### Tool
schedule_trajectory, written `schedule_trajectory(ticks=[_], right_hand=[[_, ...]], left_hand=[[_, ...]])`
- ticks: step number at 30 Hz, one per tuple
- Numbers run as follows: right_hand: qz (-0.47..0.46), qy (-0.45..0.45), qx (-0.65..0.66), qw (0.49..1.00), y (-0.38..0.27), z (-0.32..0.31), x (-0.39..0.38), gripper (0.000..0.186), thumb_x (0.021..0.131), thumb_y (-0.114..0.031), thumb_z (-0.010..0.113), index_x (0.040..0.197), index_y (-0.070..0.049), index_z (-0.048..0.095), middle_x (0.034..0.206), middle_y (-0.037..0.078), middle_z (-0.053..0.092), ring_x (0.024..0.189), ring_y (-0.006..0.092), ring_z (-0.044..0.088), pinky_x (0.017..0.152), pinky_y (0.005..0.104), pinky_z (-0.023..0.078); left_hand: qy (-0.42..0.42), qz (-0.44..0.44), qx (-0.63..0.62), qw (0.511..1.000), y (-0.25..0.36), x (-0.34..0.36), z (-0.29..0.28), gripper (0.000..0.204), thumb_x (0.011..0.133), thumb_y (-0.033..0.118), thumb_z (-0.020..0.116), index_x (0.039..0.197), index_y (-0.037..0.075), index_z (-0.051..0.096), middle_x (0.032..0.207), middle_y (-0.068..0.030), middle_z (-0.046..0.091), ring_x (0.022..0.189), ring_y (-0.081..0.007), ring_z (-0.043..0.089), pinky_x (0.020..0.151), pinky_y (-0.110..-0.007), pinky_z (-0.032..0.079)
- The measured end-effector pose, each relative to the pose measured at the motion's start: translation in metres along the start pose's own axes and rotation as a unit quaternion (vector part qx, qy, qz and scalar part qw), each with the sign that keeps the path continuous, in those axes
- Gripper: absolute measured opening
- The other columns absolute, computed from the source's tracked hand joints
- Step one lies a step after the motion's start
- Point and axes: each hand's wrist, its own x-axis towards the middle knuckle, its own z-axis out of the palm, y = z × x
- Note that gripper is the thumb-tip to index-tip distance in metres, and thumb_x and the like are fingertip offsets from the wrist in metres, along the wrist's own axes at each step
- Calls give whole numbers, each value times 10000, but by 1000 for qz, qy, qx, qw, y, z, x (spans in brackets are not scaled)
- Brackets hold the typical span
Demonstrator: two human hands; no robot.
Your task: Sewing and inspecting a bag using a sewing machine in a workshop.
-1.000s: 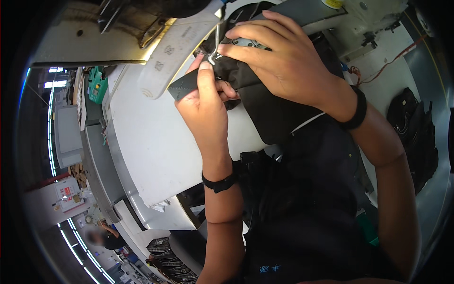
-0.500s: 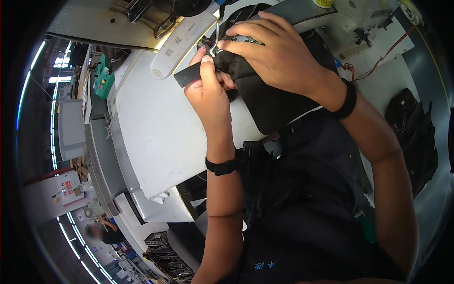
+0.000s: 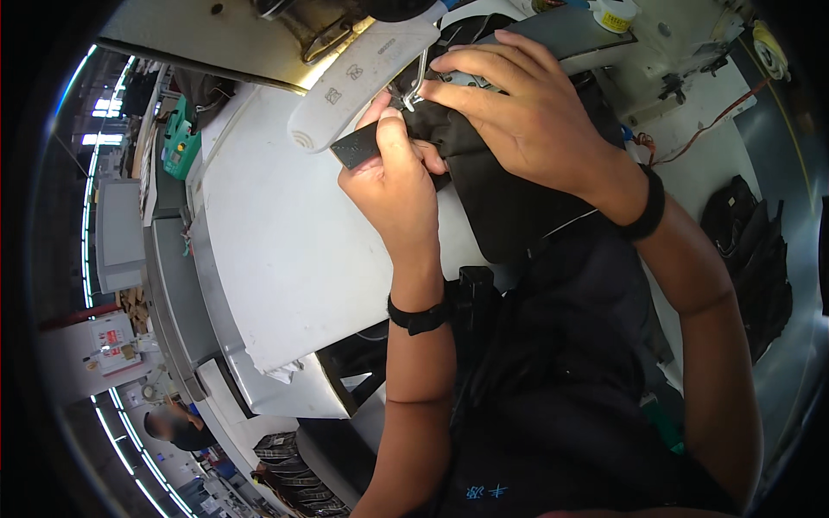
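Black fabric lies on the sewing machine's bed, its loose end hanging toward my body. My left hand is closed on the fabric's left side, thumb and fingers pinching it close to the metal presser foot. A stiff dark flap sticks out to the left from under its fingers. My right hand rests on the fabric from the right, fingers stretched and spread, index fingertip beside the presser foot. The white machine head slants across just above my left hand. The needle point cannot be made out.
A white table extends to the left. At the top stands a white-and-yellow container. Dark cloth items lie at the right, below a reddish cable. A green device is at the far left; another person is in the distance.
The whole view has shifted slightly, with the scene lower and to the right. Both hands keep nearly the same places by the presser foot, and the dark flap shows at a slightly different angle.
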Motion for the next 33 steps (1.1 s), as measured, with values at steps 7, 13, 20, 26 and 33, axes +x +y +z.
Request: schedule_trajectory(ticks=[7, 13, 20, 26, 33], right_hand=[[-15, 19, 5, 1000, 0, 1, 0, 340, 891, -87, 617, 1190, -191, 743, 1225, -11, 660, 1149, 181, 614, 1139, 433, 353], [-17, 31, -2, 999, 1, 2, -1, 332, 890, -86, 615, 1179, -183, 745, 1223, -1, 665, 1129, 192, 622, 1120, 429, 365], [-10, 34, -4, 999, 0, 3, -2, 287, 905, -107, 616, 1147, -181, 751, 1200, 2, 669, 1113, 188, 629, 1132, 417, 351], [-5, 25, -7, 1000, 0, 2, -2, 304, 905, -106, 613, 1162, -190, 751, 1222, 0, 666, 1137, 192, 624, 1138, 421, 349], [-11, 20, 1, 1000, 1, 2, -1, 325, 897, -102, 612, 1175, -200, 749, 1229, -9, 660, 1164, 178, 615, 1141, 423, 353]], left_hand=[[15, 7, -19, 1000, 0, -1, 3, 341, 990, 102, 548, 1209, -150, 622, 630, -69, 578, 483, -124, 539, 492, -259, 430], [23, 3, -6, 1000, 1, -2, 5, 367, 986, 99, 541, 1227, -170, 607, 563, -27, 502, 480, -118, 527, 506, -254, 429], [38, -8, -10, 999, 2, -3, 7, 371, 990, 101, 532, 1237, -166, 608, 581, -20, 482, 481, -120, 502, 502, -257, 423], [49, -3, -14, 999, -2, -4, 9, 372, 995, 105, 528, 1238, -164, 610, 587, -20, 481, 483, -115, 500, 502, -253, 419], [36, 13, -36, 999, -5, -4, 8, 381, 994, 111, 531, 1247, -163, 609, 579, -17, 497, 486, -105, 509, 494, -246, 409]])
